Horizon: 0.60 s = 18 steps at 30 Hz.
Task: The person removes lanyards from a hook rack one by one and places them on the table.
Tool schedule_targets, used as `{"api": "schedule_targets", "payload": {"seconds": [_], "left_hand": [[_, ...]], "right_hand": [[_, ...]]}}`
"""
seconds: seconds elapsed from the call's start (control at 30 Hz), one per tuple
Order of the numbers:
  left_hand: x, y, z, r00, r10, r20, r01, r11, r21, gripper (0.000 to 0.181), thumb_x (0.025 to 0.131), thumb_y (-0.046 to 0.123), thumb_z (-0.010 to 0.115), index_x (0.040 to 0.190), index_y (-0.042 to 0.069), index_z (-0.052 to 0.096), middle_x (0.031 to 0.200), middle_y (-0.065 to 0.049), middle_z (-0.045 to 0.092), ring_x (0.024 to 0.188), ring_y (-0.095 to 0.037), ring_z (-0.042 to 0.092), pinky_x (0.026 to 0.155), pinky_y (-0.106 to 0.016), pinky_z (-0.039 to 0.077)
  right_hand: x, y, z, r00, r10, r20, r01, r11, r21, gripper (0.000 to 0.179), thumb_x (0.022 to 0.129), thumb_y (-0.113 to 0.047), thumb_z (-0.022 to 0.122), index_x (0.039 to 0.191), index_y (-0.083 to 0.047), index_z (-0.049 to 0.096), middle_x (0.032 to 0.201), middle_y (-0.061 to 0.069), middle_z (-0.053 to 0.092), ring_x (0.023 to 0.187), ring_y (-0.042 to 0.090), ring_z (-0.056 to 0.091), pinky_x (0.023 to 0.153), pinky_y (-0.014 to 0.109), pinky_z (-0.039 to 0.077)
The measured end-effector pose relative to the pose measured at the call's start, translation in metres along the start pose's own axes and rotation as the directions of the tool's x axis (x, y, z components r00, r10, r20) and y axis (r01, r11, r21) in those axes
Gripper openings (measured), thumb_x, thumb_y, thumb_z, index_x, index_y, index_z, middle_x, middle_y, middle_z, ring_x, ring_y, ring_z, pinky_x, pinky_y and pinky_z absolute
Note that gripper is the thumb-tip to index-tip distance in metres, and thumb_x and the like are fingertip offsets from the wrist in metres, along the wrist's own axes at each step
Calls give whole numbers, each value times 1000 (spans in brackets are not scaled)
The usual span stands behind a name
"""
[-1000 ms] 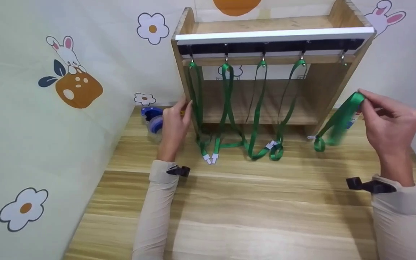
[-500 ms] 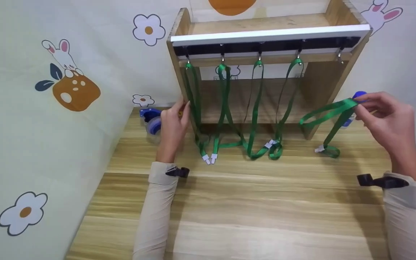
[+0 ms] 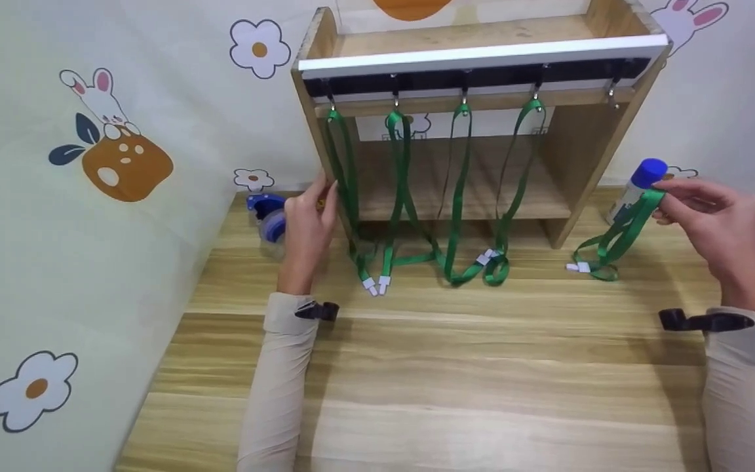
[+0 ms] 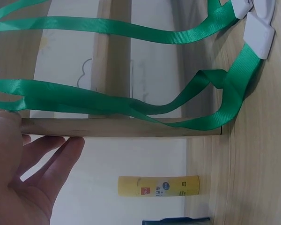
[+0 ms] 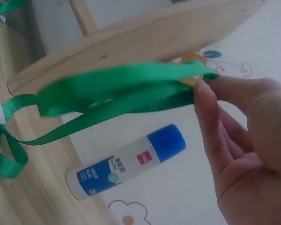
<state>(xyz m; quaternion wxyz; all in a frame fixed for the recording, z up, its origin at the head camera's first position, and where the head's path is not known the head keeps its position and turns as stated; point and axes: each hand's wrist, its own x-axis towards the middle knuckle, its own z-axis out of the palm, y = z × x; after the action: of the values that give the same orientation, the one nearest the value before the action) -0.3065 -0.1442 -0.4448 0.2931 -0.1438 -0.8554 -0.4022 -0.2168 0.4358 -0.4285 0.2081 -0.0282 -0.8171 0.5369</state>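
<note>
My right hand (image 3: 721,226) pinches a green lanyard (image 5: 117,91) by its looped strap, to the right of the wooden rack (image 3: 587,170). The strap hangs down, and its white clip (image 3: 579,267) lies at the tabletop. My left hand (image 3: 309,229) grips the left side panel (image 4: 117,126) of the rack, thumb on one face and fingers on the other. Several green lanyards, such as the one near the middle (image 3: 459,190), hang from metal hooks along the rack's front. The rightmost hook (image 3: 611,95) carries no lanyard.
Behind the right hand stands a glue stick with a blue cap (image 3: 649,172). A blue tape dispenser (image 3: 269,219) is beside the left hand, and a yellow glue stick (image 4: 159,186) stands outside the left panel. White clips (image 3: 376,285) of hung lanyards rest on the table.
The lanyard in my right hand swung out to the left, then dropped to hang more together. The right hand shifted slightly, uncovering the blue-capped glue stick. My left hand keeps its grip on the panel.
</note>
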Motion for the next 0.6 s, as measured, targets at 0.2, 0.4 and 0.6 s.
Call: {"api": "schedule_targets", "payload": {"seconds": [0.2,0.4,0.6], "left_hand": [[0,2,-2,1000,-23,18,23,1000,-1,28,113,30,59,118,8,77,109,-12,84,93,-23,81,85,-38,68],[1,1,-2,1000,-9,13,9,1000,3,28,113,28,60,112,5,76,105,-13,84,95,-24,81,83,-37,68],[-1,-1,-1,999,32,-5,-32,999,7,26,113,25,61,105,4,75,99,-15,83,88,-24,80,76,-38,68]], "right_hand": [[0,2,-14,991,93,-97,-102,991,-88,31,103,-22,75,130,-7,78,110,-23,75,90,-8,73,94,6,54],[-1,0,-17,979,133,-156,-152,982,-115,32,105,-25,72,134,-10,76,105,-28,72,91,-10,71,102,13,52],[-2,1,-8,994,77,77,-64,986,-156,36,105,-26,73,135,-5,75,109,-27,73,97,-7,71,89,3,52]]}}
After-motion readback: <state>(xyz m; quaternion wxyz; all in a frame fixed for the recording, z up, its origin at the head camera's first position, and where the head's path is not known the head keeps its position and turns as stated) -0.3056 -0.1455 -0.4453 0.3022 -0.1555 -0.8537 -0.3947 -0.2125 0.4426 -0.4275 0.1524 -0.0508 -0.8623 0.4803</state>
